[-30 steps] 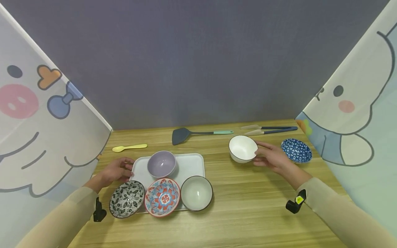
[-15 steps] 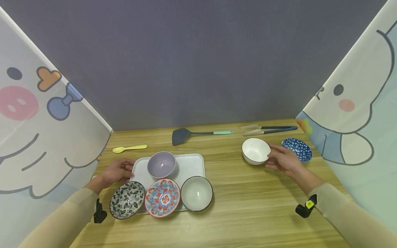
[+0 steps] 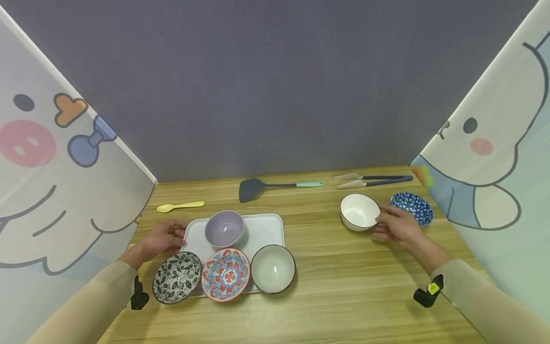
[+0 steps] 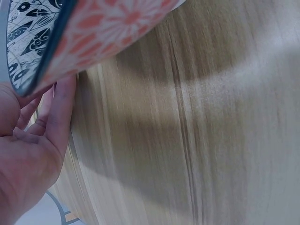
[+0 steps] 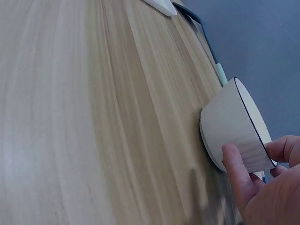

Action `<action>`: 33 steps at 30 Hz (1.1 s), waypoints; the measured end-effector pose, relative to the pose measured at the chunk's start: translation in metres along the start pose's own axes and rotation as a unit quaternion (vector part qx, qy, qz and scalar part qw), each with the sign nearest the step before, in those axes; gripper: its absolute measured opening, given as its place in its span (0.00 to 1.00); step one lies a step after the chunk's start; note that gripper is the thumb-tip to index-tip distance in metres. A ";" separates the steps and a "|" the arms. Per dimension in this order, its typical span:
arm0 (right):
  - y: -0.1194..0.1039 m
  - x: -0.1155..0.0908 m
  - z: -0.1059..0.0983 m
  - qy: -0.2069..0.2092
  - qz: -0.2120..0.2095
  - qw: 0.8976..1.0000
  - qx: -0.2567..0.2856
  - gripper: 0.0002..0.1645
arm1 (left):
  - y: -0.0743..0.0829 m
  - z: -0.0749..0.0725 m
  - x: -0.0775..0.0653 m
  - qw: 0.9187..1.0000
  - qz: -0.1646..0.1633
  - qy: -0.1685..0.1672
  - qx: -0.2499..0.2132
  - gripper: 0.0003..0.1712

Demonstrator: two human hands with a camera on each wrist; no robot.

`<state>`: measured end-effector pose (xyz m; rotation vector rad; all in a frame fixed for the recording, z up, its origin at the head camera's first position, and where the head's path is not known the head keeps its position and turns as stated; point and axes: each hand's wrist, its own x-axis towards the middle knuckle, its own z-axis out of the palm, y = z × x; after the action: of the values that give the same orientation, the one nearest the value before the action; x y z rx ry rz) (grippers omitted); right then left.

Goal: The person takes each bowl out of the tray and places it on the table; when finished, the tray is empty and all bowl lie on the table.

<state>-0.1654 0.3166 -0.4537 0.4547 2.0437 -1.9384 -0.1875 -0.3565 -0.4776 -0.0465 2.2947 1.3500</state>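
My right hand [image 3: 397, 227] pinches the rim of a white bowl [image 3: 359, 211] with a thin dark edge. In the right wrist view the bowl [image 5: 229, 124] is over the wooden tabletop, one finger along its outer wall. At the left, my left hand [image 3: 165, 237] rests with loosely bent fingers by the left rim of a white tray [image 3: 264, 229]. A purple bowl [image 3: 224, 229] sits on the tray. Along its front edge are a black floral bowl [image 3: 177, 278], a red-and-blue patterned bowl [image 3: 226, 274] and a grey-white bowl [image 3: 273, 269]. The floral bowl [image 4: 35, 35] partly hides the left fingertips.
Behind the tray lie a yellow spoon [image 3: 180, 206] and a dark spatula [image 3: 251, 189] with a mint handle. Blue-handled tongs [image 3: 386, 180] lie at the back right, and a blue-and-white patterned dish [image 3: 412, 208] is just beyond the right hand. A grey wall [image 3: 275, 95] closes off the back.
The right hand has carried the white bowl rightward, closer to the blue-and-white dish, its motion slowing in the last half second. The left hand stays by the tray.
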 end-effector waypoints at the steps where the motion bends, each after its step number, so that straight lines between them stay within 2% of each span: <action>1: 0.001 0.000 -0.001 -0.001 0.000 1.000 -0.002 0.46 | 0.000 0.000 0.000 1.000 0.000 0.000 0.000 0.36; 13: 0.009 -0.010 -0.003 -0.007 -0.032 0.999 -0.035 0.43 | -0.007 -0.001 0.000 1.000 -0.004 0.000 -0.007 0.36; 20: 0.007 -0.016 -0.003 -0.024 -0.060 0.995 -0.075 0.47 | -0.003 0.001 0.000 1.000 -0.005 0.007 -0.010 0.36; 27: 0.001 -0.021 -0.007 -0.051 -0.096 0.984 -0.144 0.47 | 0.001 0.005 -0.002 1.000 0.012 0.009 -0.003 0.37; 33: -0.011 -0.026 -0.010 -0.043 -0.108 0.969 -0.220 0.48 | 0.000 0.005 -0.003 1.000 0.013 0.013 -0.001 0.36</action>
<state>-0.1464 0.3253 -0.4325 0.0464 2.4538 -1.5034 -0.1828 -0.3533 -0.4786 -0.0367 2.3240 1.3717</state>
